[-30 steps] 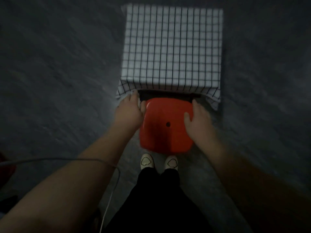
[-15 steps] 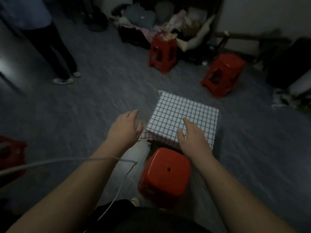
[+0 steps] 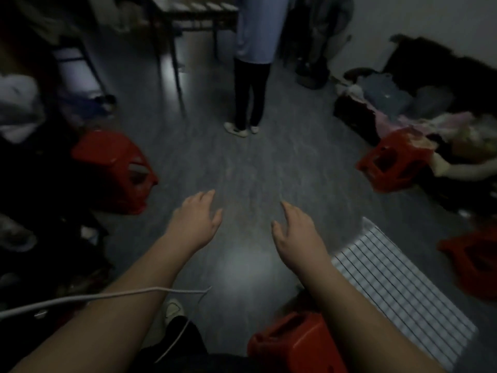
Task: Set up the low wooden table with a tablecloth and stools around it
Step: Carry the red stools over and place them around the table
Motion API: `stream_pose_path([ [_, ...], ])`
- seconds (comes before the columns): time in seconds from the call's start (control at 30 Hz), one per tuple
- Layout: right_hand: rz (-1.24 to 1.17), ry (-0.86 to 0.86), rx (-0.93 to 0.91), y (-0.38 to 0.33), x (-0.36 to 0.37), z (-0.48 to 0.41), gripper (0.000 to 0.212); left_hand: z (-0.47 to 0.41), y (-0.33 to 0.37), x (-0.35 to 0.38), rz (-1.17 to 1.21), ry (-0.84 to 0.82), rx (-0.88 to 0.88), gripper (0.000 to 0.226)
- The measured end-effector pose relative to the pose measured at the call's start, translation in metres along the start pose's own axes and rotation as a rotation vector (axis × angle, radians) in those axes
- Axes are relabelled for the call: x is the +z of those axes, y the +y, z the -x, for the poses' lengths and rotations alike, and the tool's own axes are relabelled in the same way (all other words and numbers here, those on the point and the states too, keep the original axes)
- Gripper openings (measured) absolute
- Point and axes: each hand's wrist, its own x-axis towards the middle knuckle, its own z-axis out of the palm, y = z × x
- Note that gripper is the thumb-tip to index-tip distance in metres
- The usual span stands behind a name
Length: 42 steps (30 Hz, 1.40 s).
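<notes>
Dim room, grey floor (image 3: 255, 162), motion blur across the view. Landmark: the checked tablecloth (image 3: 390, 281), spread flat low on your right; the table under it is fully covered.

Fingers:
- Left fingers (image 3: 207, 196): loosely spread, slightly bent, holding nothing.
- Right fingers (image 3: 289, 208): same, relaxed, thumb out to the side, holding nothing.

Hands:
- Your left hand (image 3: 197, 219) hangs palm down in the air over bare floor, well left of the tablecloth.
- Your right hand (image 3: 295, 232) is also palm down, just left of the tablecloth's far corner, not touching it. Your right forearm passes along the cloth's left edge.

Stools, all red plastic:
- Near stool (image 3: 295, 345): just beside the tablecloth's near-left side, partly hidden under your right forearm.
- Right-edge stool (image 3: 473, 262): just past the tablecloth's right side, blurred and cut off by the frame.
- Far stool (image 3: 387, 162): beyond the tablecloth, apart from it, with clothes draped on top.
- Left stool (image 3: 113, 170): well left of the tablecloth, across the open floor, against dark clutter.

Rest:
- A heap of clothes (image 3: 430, 122) lies beyond the tablecloth, behind the far stool.
- A person (image 3: 252, 63) in a light top and dark trousers stands well beyond the tablecloth.
- A white cable (image 3: 107, 296) crosses over your left forearm.
- One of your shoes (image 3: 173, 309) shows on the floor, left of the near stool.
</notes>
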Motion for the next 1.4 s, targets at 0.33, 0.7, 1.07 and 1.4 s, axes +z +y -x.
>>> stream_pose_path([
  [0.33,-0.047,-0.181,-0.221,-0.213,0.131,-0.187,0.060,-0.106,-0.216,-0.089,-0.059,0.044,-0.257,0.064],
  [0.7,-0.054,-0.271,-0.383,-0.323,0.207,-0.321,0.059,-0.191,-0.326,-0.129,0.083,0.114,-0.453,0.059],
  [1.07,-0.117,-0.370,-0.565,-0.367,0.282,-0.539,0.053,-0.372,-0.396,-0.136,0.114,0.164,-0.631,0.062],
  [1.4,-0.022,-0.567,-0.754,-0.443,0.339,-0.741,0.053,-0.510,-0.468,-0.147,0.229,0.198,-0.929,0.060],
])
